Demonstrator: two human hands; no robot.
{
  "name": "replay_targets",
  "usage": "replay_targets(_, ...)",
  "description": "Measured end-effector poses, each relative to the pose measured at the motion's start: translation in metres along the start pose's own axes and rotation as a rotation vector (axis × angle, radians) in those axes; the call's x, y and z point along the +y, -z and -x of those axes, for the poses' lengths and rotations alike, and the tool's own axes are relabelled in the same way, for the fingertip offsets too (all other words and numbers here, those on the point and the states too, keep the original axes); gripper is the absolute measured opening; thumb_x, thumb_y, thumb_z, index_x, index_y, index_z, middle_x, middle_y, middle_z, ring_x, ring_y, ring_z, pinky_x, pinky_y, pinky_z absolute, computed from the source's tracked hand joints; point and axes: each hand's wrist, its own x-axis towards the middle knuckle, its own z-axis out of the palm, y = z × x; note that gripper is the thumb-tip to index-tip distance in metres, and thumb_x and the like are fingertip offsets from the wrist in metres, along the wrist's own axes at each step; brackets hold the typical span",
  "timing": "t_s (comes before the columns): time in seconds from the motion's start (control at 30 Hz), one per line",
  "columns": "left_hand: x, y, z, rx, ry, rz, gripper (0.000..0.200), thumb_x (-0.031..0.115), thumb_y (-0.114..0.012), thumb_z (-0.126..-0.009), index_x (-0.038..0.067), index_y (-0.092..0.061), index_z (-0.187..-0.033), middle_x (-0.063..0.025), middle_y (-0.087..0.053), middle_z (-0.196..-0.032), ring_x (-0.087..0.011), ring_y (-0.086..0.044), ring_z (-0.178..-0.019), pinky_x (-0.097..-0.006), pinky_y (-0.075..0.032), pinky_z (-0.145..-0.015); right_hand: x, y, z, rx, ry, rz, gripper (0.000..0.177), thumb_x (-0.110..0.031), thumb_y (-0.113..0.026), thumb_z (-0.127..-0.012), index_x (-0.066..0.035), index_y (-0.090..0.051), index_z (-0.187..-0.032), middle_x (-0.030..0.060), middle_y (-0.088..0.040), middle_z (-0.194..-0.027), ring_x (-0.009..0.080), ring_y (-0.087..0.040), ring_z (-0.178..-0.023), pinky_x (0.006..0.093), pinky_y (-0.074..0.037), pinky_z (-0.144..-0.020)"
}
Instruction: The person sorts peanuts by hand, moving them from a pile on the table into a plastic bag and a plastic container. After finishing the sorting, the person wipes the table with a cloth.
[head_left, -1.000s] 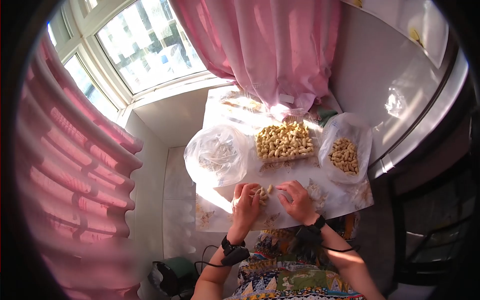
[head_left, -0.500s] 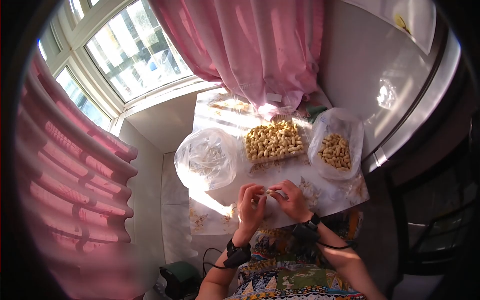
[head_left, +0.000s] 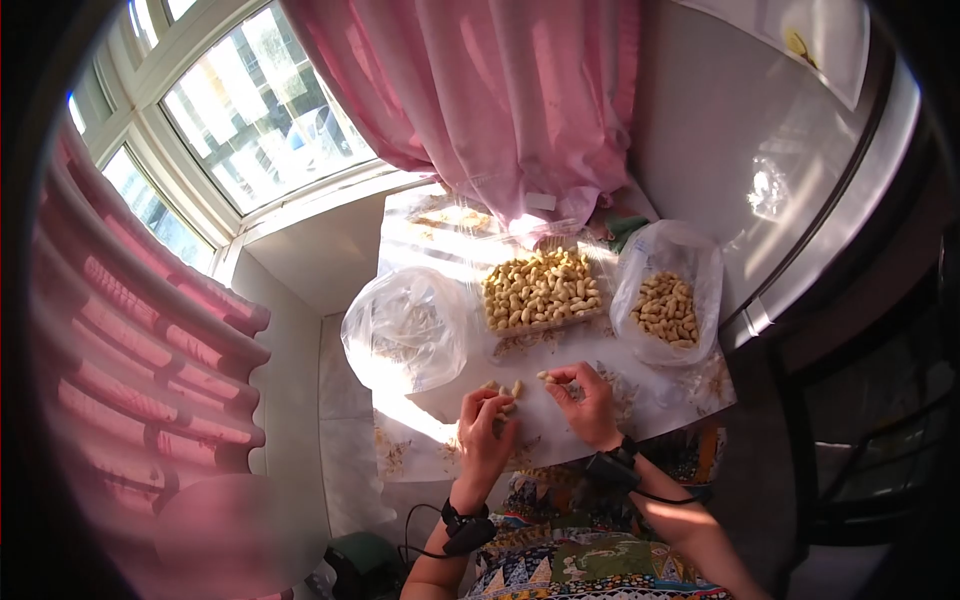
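My left hand (head_left: pixel 484 440) is closed, its fingertips around several small tan peanuts (head_left: pixel 517 388), whole or in pieces; I cannot tell which. To its right, my right hand (head_left: pixel 592 408) pinches one pale peanut (head_left: pixel 545 376) between thumb and forefinger, a short gap from the left. Beyond both hands, a clear plastic box (head_left: pixel 545 327) is heaped with unshelled peanuts (head_left: pixel 540 290). An opened plastic bag (head_left: pixel 704 340) on the right holds more peanuts (head_left: pixel 665 308). Another translucent white bag (head_left: pixel 440 350) stands open on the left, with pale bits inside.
The bags and box rest on a small table with a floral cover (head_left: pixel 660 395). A pink curtain (head_left: pixel 500 100) hangs down onto its far edge, with a dark green object (head_left: pixel 625 232) beside it. Windows (head_left: pixel 265 110) are at left, and a pale wall panel (head_left: pixel 760 150) stands at right.
My hands were together at one peanut; now they are apart. The left has lowered slightly left, showing several tan pieces, while the right holds a peanut to the right.
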Motion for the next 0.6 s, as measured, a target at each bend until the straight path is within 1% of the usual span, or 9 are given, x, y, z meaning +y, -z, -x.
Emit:
replay_targets(0.03, -0.001, -0.001, -0.001, 0.002, -0.003, 0.0, 0.038, 0.0, -0.082, -0.076, 0.005, -0.072, -0.112, -0.0127, -0.061, -0.12, -0.028, -0.069, -0.103, -0.0372, -0.057, -0.088, -0.001, -0.001, -0.001, 0.005, 0.006, -0.006, 0.015, -0.007, -0.077, -0.094, -0.005, -0.072, -0.108, 0.0097, -0.071, -0.1, 0.0251, -0.07, -0.089, 0.0359, -0.056, -0.08)
replay_targets(0.1, -0.003, -0.004, -0.007, -0.009, 0.007, 0.098, 0.037, 0.0, -0.082, -0.078, 0.005, -0.072, -0.113, -0.0131, -0.061, -0.122, -0.0271, -0.07, -0.1, -0.0372, -0.058, -0.087, -0.001, -0.001, -0.001, 0.003, 0.001, -0.004, 0.015, -0.006, -0.077, -0.094, -0.004, -0.072, -0.107, 0.0097, -0.072, -0.099, 0.0246, -0.07, -0.089, 0.0358, -0.056, -0.08)
replay_targets(0.23, 0.003, -0.014, -0.017, 0.014, 0.002, 0.048, 0.036, -0.001, -0.081, -0.08, 0.006, -0.072, -0.114, -0.0139, -0.061, -0.124, -0.0285, -0.069, -0.102, -0.0394, -0.057, -0.088, 0.001, -0.002, 0.0, 0.02, -0.013, 0.003, 0.015, -0.007, -0.077, -0.094, -0.004, -0.072, -0.107, 0.0098, -0.073, -0.097, 0.023, -0.07, -0.088, 0.0355, -0.056, -0.08)
replay_targets(0.3, 0.002, -0.022, -0.019, 0.124, -0.099, -0.023, 0.033, 0.0, -0.08, -0.081, 0.006, -0.071, -0.113, -0.0146, -0.063, -0.122, -0.0312, -0.068, -0.105, -0.0419, -0.057, -0.09, -0.001, 0.0, -0.002, 0.031, -0.013, -0.002, 0.015, -0.008, -0.078, -0.094, -0.003, -0.073, -0.107, 0.0097, -0.073, -0.096, 0.0226, -0.07, -0.087, 0.0353, -0.056, -0.08)
replay_targets(0.33, 0.002, -0.022, -0.019, 0.129, -0.104, -0.021, 0.033, 0.0, -0.08, -0.081, 0.006, -0.071, -0.113, -0.0146, -0.063, -0.122, -0.0312, -0.068, -0.105, -0.0419, -0.057, -0.09, -0.004, 0.001, -0.004, 0.042, -0.022, -0.014, 0.015, -0.009, -0.078, -0.094, -0.003, -0.073, -0.107, 0.0096, -0.073, -0.096, 0.0222, -0.07, -0.086, 0.0351, -0.056, -0.08)
replay_targets(0.43, 0.0, -0.022, -0.013, 0.19, -0.137, -0.041, 0.026, 0.001, -0.079, -0.084, 0.005, -0.071, -0.109, -0.0143, -0.065, -0.117, -0.0336, -0.067, -0.106, -0.0431, -0.056, -0.089, -0.008, 0.003, -0.026, 0.113, 0.012, -0.004, 0.015, -0.009, -0.078, -0.094, -0.003, -0.072, -0.106, 0.0095, -0.073, -0.095, 0.0217, -0.07, -0.085, 0.0348, -0.056, -0.079)
replay_targets(0.53, -0.002, -0.019, -0.011, 0.234, -0.161, -0.01, 0.02, 0.001, -0.077, -0.086, 0.005, -0.072, -0.105, -0.0137, -0.066, -0.113, -0.0342, -0.067, -0.104, -0.0423, -0.055, -0.086, -0.016, 0.009, -0.065, 0.163, 0.112, 0.045, 0.016, -0.008, -0.076, -0.095, -0.002, -0.072, -0.109, 0.0091, -0.073, -0.093, 0.0215, -0.07, -0.083, 0.0351, -0.056, -0.079)
replay_targets(0.57, -0.001, -0.018, -0.013, 0.247, -0.156, 0.006, 0.021, -0.001, -0.075, -0.086, 0.005, -0.072, -0.106, -0.0147, -0.066, -0.113, -0.0345, -0.066, -0.103, -0.0429, -0.055, -0.085, -0.015, 0.009, -0.076, 0.151, 0.025, -0.016, 0.017, -0.006, -0.075, -0.094, -0.002, -0.072, -0.11, 0.0093, -0.072, -0.098, 0.0205, -0.068, -0.088, 0.0348, -0.056, -0.082)
replay_targets(0.6, 0.0, -0.018, -0.013, 0.263, -0.152, 0.023, 0.022, -0.002, -0.074, -0.086, 0.006, -0.072, -0.107, -0.0156, -0.066, -0.113, -0.0349, -0.066, -0.102, -0.0435, -0.054, -0.084, -0.016, 0.009, -0.08, 0.146, 0.019, -0.015, 0.017, -0.006, -0.075, -0.094, -0.002, -0.072, -0.11, 0.0093, -0.072, -0.098, 0.0205, -0.068, -0.088, 0.0348, -0.056, -0.082)
